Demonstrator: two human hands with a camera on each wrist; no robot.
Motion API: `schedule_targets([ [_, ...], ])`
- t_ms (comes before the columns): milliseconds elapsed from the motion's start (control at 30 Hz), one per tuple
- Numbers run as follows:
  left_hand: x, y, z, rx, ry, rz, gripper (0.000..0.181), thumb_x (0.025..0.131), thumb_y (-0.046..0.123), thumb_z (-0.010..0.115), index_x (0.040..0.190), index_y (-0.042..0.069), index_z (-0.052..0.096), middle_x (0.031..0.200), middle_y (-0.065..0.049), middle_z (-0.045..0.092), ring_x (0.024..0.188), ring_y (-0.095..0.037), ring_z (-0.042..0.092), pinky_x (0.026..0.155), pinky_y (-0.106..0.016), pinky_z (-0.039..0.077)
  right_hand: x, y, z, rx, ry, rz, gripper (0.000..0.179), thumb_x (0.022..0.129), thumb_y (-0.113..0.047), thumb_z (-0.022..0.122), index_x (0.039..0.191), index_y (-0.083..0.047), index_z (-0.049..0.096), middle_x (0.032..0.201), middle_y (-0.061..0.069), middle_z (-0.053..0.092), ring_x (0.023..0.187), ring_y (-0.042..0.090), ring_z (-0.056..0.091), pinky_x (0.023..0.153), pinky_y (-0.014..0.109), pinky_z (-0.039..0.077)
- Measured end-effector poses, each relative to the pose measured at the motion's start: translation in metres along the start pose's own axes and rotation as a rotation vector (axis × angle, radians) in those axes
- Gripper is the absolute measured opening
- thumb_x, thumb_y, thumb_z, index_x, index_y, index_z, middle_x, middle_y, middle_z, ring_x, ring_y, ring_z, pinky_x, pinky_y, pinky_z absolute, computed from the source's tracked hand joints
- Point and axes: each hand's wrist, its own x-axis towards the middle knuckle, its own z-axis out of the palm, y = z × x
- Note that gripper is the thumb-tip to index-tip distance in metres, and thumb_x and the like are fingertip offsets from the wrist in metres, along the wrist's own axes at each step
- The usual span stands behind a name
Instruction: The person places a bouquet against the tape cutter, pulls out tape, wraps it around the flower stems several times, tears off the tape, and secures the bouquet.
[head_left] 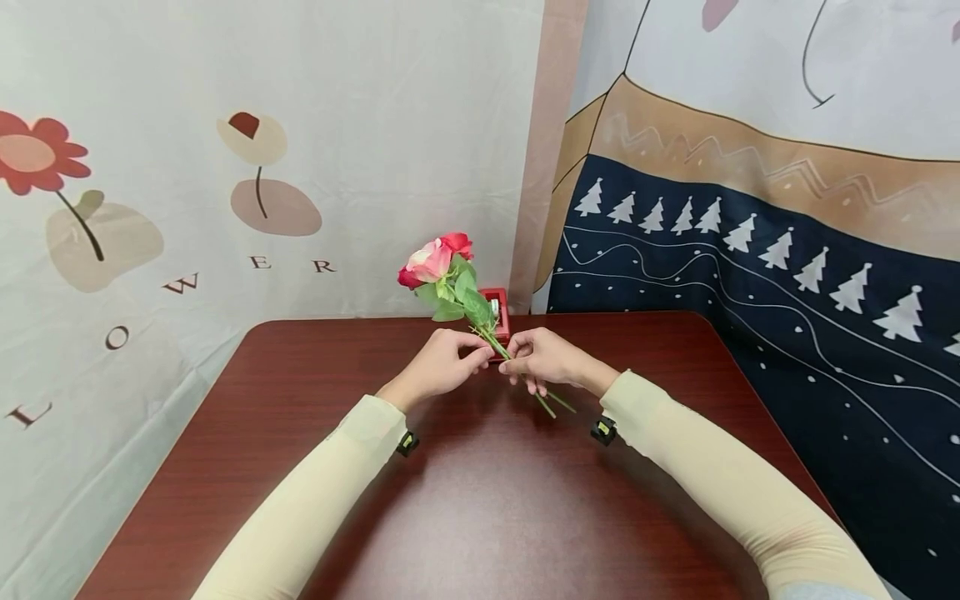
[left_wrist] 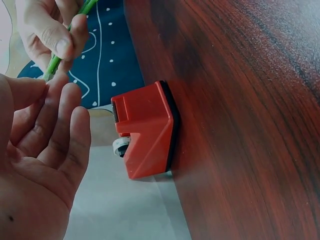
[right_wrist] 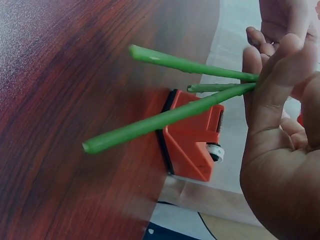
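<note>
Three roses (head_left: 431,260), pink and red with green leaves, are bunched together and lean up to the left in the head view. My right hand (head_left: 551,358) grips their stems (right_wrist: 165,120), whose cut ends stick out below it. My left hand (head_left: 444,362) pinches at the stems higher up, thumb against forefinger, its other fingers loosely bent. A small translucent bit, perhaps clear tape, shows at that pinch in the left wrist view. Behind the hands stands a red tape dispenser (left_wrist: 150,125) with a small white roll (left_wrist: 121,146), partly hidden by the leaves in the head view.
The dark reddish wooden table (head_left: 480,500) ends just behind the dispenser. A pale cloth with printed flowers (head_left: 420,125) hangs behind it. To the right hangs a navy cloth (head_left: 675,250) with white trees.
</note>
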Motion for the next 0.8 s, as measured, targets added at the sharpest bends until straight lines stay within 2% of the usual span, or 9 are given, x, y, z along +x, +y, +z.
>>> schedule_targets([
  [100, 0.0, -0.001, -0.001, -0.007, -0.005, -0.011, 0.024, 0.11, 0.026, 0.068, 0.101, 0.011, 0.085, 0.087, -0.012, 0.081, 0.075, -0.012, 0.068, 0.073, -0.032, 0.056, 0.0, 0.0, 0.0, -0.015, 0.014, 0.002, 0.019, 0.104, -0.019, 0.078, 0.105, 0.0, 0.076, 0.093, 0.03, 0.075, 0.051, 0.014, 0.066, 0.053, 0.03, 0.058],
  [200, 0.001, 0.0, -0.002, -0.01, -0.009, -0.019, 0.027, 0.11, 0.028, 0.067, 0.101, 0.01, 0.084, 0.089, -0.013, 0.081, 0.077, -0.012, 0.068, 0.074, -0.032, 0.057, 0.0, 0.002, -0.003, -0.035, 0.016, 0.008, 0.026, 0.105, -0.024, 0.077, 0.11, 0.001, 0.079, 0.092, 0.026, 0.075, 0.055, 0.014, 0.069, 0.06, 0.034, 0.063],
  [333, 0.001, 0.003, -0.005, -0.002, -0.01, -0.027, 0.028, 0.11, 0.029, 0.066, 0.1, 0.011, 0.084, 0.091, -0.014, 0.082, 0.077, -0.013, 0.07, 0.076, -0.035, 0.057, 0.0, 0.004, -0.006, 0.008, -0.026, 0.01, 0.032, 0.11, -0.022, 0.066, 0.124, 0.004, 0.077, 0.106, 0.034, 0.072, 0.062, 0.016, 0.071, 0.067, 0.037, 0.066],
  [433, 0.002, 0.004, -0.006, 0.002, -0.007, -0.015, 0.028, 0.11, 0.029, 0.065, 0.102, 0.01, 0.084, 0.092, -0.015, 0.082, 0.078, -0.014, 0.071, 0.077, -0.036, 0.058, -0.002, 0.003, -0.007, 0.06, -0.053, 0.015, 0.037, 0.111, -0.019, 0.057, 0.13, 0.009, 0.073, 0.113, 0.039, 0.068, 0.064, 0.016, 0.071, 0.066, 0.036, 0.065],
  [533, 0.002, 0.004, -0.006, 0.001, 0.001, 0.0, 0.028, 0.11, 0.028, 0.065, 0.103, 0.009, 0.084, 0.092, -0.016, 0.082, 0.078, -0.014, 0.071, 0.078, -0.037, 0.059, -0.002, 0.002, -0.007, 0.092, -0.057, 0.018, 0.034, 0.112, -0.019, 0.055, 0.126, 0.006, 0.074, 0.116, 0.042, 0.067, 0.065, 0.016, 0.071, 0.063, 0.033, 0.064],
  [633, 0.003, 0.004, -0.006, 0.004, 0.004, -0.009, 0.028, 0.11, 0.029, 0.065, 0.102, 0.011, 0.084, 0.092, -0.015, 0.082, 0.078, -0.014, 0.072, 0.078, -0.037, 0.059, -0.003, 0.001, -0.009, 0.101, -0.061, 0.021, 0.029, 0.113, -0.017, 0.058, 0.125, 0.002, 0.076, 0.121, 0.042, 0.067, 0.068, 0.018, 0.073, 0.062, 0.03, 0.063],
  [800, 0.002, 0.004, -0.007, 0.019, 0.008, -0.029, 0.03, 0.11, 0.03, 0.064, 0.101, 0.01, 0.085, 0.089, -0.009, 0.082, 0.078, -0.013, 0.072, 0.077, -0.038, 0.059, -0.005, -0.002, -0.012, 0.056, -0.081, 0.039, 0.029, 0.112, -0.018, 0.066, 0.133, 0.0, 0.075, 0.127, 0.037, 0.073, 0.074, 0.032, 0.078, 0.056, 0.027, 0.056],
])
